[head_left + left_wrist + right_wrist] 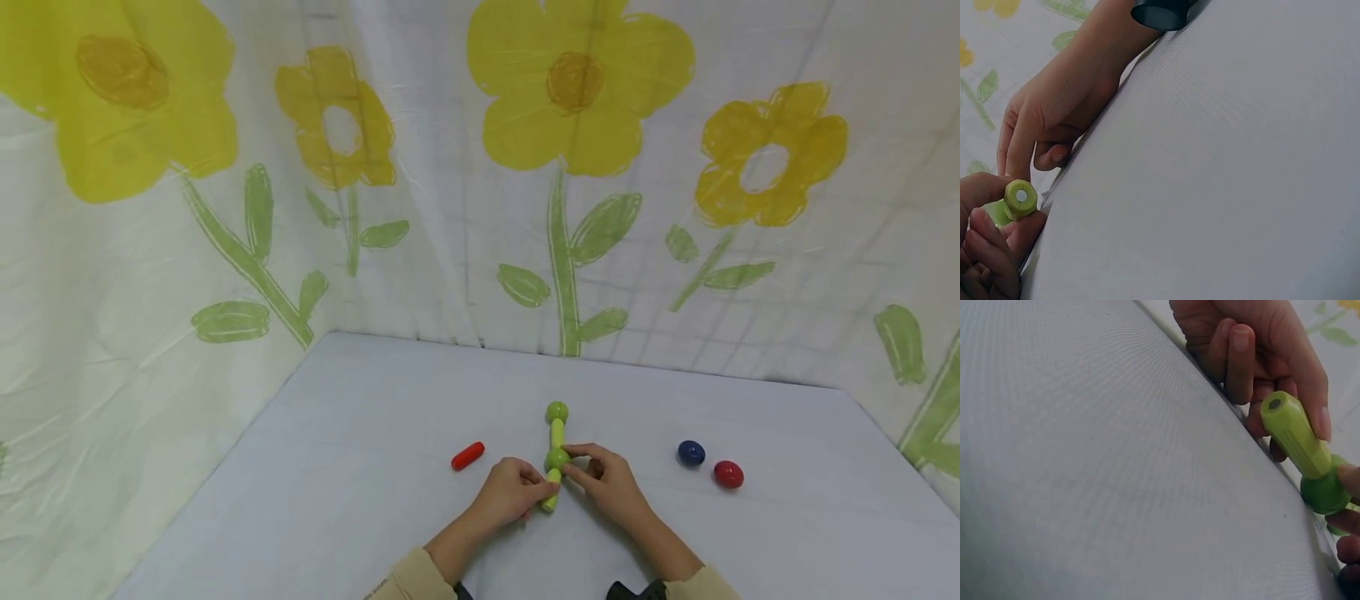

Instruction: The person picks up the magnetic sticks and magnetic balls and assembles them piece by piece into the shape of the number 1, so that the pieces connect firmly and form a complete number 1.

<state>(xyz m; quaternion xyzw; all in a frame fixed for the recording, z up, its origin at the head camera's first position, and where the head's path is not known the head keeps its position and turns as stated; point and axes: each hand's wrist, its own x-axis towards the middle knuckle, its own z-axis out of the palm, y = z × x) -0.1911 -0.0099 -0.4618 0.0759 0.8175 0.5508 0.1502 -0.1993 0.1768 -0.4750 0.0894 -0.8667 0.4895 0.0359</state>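
In the head view a yellow-green chain lies on the white table: a far ball [557, 411], a far rod [557, 433], a middle ball [556, 459] and a near rod [550, 504]. My left hand [510, 490] pinches the near rod between thumb and fingers. With thumb and forefinger my right hand [611, 485] grips the middle ball. A round grey disc shows in the free end of the near rod [1291, 428] in the right wrist view. There the rod's other end meets the green ball [1322, 492].
A red rod [467, 456] lies left of the chain. Off to the right sit a blue ball [691, 453] and a red ball [728, 474], close together. Behind the table [360, 417] hangs a white curtain [442, 208] with yellow flowers.
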